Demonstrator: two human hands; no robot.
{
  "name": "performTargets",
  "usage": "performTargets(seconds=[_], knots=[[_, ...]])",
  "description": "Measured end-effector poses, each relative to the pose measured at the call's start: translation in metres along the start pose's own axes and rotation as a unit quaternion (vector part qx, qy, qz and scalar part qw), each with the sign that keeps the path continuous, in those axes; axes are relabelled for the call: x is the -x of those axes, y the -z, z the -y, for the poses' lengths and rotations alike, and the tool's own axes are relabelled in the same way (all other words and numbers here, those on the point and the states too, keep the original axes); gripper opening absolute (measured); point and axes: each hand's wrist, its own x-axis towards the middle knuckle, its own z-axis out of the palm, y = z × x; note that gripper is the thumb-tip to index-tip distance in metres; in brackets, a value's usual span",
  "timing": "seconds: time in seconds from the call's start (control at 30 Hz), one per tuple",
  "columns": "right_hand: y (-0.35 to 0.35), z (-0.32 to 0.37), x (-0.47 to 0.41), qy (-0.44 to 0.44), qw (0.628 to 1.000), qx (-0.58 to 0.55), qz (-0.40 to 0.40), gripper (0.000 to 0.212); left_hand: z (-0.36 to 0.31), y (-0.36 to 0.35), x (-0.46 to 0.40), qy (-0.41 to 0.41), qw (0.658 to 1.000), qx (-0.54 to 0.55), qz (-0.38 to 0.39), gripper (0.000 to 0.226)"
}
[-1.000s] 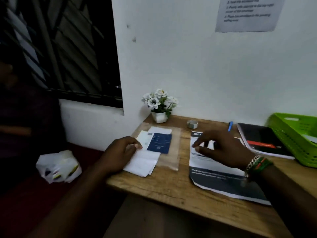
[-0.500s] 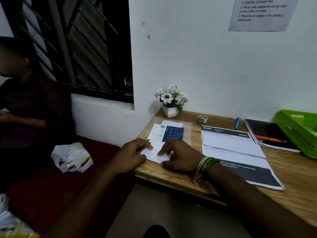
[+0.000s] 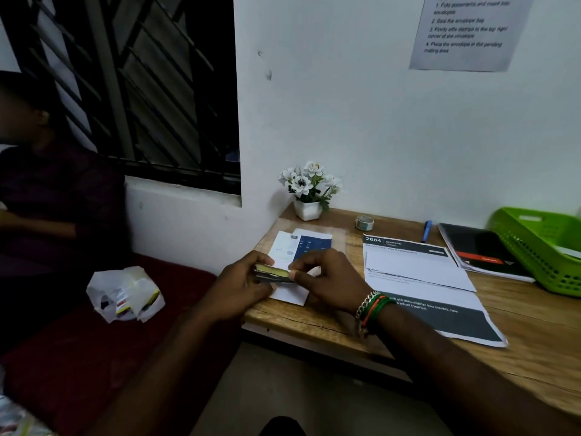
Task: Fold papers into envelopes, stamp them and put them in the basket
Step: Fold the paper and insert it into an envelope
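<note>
Holding a small flat yellow-and-dark object (image 3: 273, 274) between both hands: left hand (image 3: 240, 286) fingers curled round one end, right hand (image 3: 327, 280) pinching the other, probably to open it; envelope (image 3: 290, 294) lies beneath on tabletop (image 3: 314, 322); green basket (image 3: 540, 247) well apart, far right.

Left hand (image 3: 239, 286) and right hand (image 3: 327, 278) pinch what looks like a small stamp booklet (image 3: 273, 273) over the envelope (image 3: 290, 294).

flower pot (image 3: 307, 210) sits in the desk's (image 3: 314, 319) back left corner, tape roll (image 3: 364, 222) to its right. basket (image 3: 540, 247) stands far right, notebook (image 3: 481, 250) just left of it.
</note>
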Motion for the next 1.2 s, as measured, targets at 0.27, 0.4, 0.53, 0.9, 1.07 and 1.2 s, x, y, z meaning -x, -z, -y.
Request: performTargets(seconds=[0.27, 0.4, 0.53, 0.9, 1.07, 1.2], knots=[[0.019, 0.030, 0.005, 0.014, 0.975, -0.199, -0.093, 0.013, -0.039, -0.018, 0.008, -0.041, 0.982, 0.091, -0.159, 0.097], [0.026, 0.032, 0.012, -0.027, 0.960, -0.255, -0.114, 0.014, -0.058, -0.040, 0.014, -0.030, 0.943, 0.060, -0.325, 0.098], [0.018, 0.018, 0.012, -0.047, 0.964, -0.224, -0.136, 0.011, -0.060, -0.071, 0.045, -0.001, 0.937, -0.050, -0.347, 0.084], [0.002, 0.023, 0.025, 0.019, 0.996, -0.043, -0.082, 0.031, -0.045, -0.075, 0.045, -0.090, 0.938, -0.334, -0.035, 0.056], [-0.015, 0.020, 0.027, 0.019, 0.996, 0.029, -0.083, 0.030, -0.065, -0.070, 0.030, -0.054, 0.915, -0.397, 0.051, 0.046], [-0.014, 0.018, 0.025, 0.021, 0.996, 0.010, -0.087, 0.027, -0.067, -0.072, 0.008, 0.066, 0.915, -0.381, 0.117, 0.072]])
